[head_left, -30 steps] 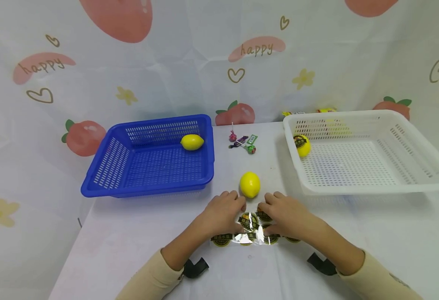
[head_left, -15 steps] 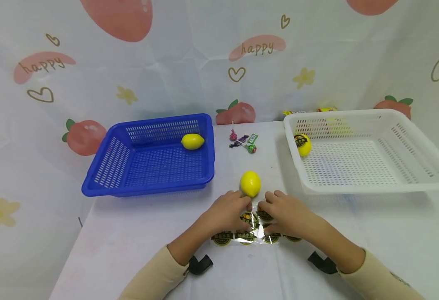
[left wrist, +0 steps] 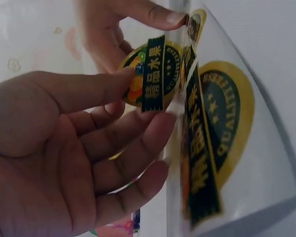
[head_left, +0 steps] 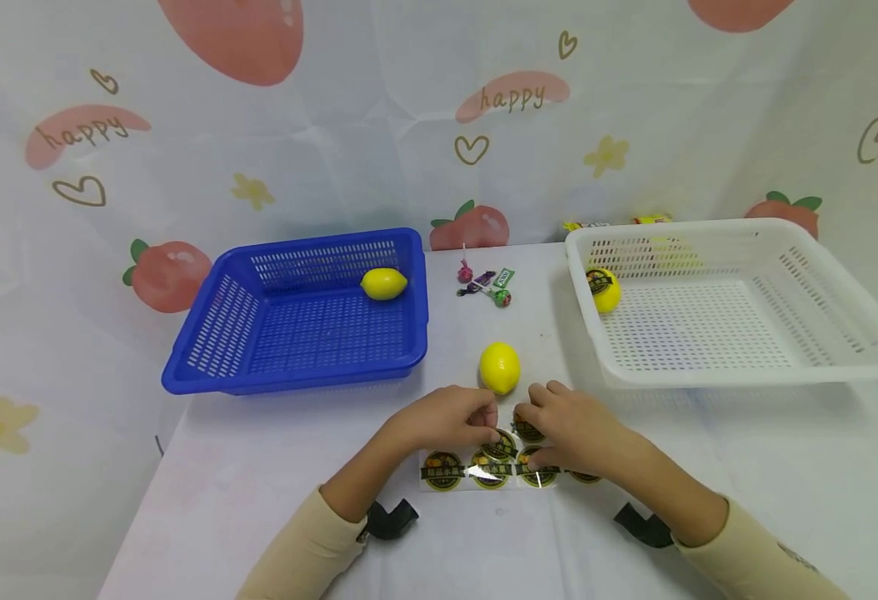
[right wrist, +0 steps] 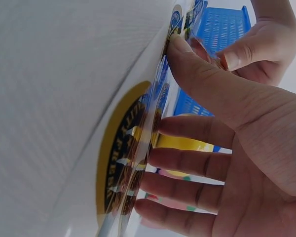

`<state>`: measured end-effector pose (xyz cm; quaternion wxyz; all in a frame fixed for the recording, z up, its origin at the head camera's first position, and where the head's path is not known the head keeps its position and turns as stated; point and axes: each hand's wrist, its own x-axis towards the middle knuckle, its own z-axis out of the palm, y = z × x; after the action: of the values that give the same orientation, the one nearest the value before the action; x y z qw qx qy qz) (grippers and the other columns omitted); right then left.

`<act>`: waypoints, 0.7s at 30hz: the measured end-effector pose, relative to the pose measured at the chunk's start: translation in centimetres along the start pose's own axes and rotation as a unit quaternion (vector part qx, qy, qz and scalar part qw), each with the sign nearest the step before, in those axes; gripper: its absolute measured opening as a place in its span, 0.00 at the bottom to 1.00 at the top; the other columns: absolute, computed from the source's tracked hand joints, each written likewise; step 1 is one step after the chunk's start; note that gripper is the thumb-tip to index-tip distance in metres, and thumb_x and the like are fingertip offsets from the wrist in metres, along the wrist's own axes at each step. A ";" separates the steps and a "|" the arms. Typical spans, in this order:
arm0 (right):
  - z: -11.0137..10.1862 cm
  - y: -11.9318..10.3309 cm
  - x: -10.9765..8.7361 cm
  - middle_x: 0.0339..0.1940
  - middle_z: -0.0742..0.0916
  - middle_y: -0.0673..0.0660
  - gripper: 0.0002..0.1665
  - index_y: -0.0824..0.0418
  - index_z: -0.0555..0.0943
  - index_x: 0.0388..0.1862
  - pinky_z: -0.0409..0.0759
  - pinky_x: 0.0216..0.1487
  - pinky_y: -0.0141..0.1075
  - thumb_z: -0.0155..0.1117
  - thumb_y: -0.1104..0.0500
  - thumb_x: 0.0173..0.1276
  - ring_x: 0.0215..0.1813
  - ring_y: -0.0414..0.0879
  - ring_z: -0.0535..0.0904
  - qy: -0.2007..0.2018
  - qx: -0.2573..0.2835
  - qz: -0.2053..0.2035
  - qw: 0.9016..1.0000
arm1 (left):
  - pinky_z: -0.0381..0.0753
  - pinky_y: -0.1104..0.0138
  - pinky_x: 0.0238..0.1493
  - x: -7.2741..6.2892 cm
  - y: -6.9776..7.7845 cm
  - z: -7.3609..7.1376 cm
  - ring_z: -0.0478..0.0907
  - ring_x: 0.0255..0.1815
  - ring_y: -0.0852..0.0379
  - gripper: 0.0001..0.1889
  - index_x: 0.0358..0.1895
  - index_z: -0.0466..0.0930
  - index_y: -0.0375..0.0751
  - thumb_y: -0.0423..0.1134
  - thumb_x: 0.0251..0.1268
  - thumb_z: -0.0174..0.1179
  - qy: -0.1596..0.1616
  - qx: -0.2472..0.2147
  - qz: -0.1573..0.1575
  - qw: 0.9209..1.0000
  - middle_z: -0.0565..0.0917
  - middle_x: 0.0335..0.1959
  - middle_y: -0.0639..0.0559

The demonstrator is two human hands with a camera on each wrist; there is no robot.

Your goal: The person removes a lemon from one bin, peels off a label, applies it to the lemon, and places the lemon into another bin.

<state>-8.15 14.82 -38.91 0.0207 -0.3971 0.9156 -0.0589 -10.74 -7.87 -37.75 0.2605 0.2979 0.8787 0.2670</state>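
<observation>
My left hand (head_left: 446, 421) pinches a round gold-and-black fruit sticker (left wrist: 155, 74) between thumb and index finger. This sticker stands raised off a clear sticker sheet (left wrist: 269, 173), while its other fingers are loosely bent. On the right part of the sheet, my right hand (head_left: 577, 429) presses down with its thumb and fingertips, the fingers nearly straight in the right wrist view. Several more round stickers lie on the sheet, some covered by the right hand. Just beyond both hands sits a plain yellow lemon (head_left: 500, 368) on the white tablecloth.
At the back left, a blue basket (head_left: 319, 379) contains one lemon (head_left: 384, 284). A white basket (head_left: 746, 380) at the right holds a lemon with a sticker (head_left: 602, 292). Between them lie lollipops and wrapped candies (head_left: 481, 283). Yellow packets (head_left: 652, 220) show behind the white basket.
My left hand has turned and drawn slightly back, lifting a sticker from the sheet and uncovering the stickers at left. The right hand has stayed in place on the sheet.
</observation>
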 end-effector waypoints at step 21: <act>0.1 0.1 0.1 0.31 0.69 0.48 0.32 0.58 0.79 0.44 0.67 0.30 0.33 0.82 0.41 0.49 0.34 0.44 0.65 -0.004 0.004 0.001 1.000 | 0.68 0.70 0.30 0.0 -0.3 -0.5 0.69 0.28 0.60 0.04 0.42 0.72 0.44 0.39 0.77 0.54 -0.032 -0.101 0.002 0.994 0.74 0.27 0.55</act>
<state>-8.28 14.76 -39.00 0.0257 -0.3961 0.9158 -0.0612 -11.16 -8.22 -37.62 0.3169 0.2799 0.8378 0.3455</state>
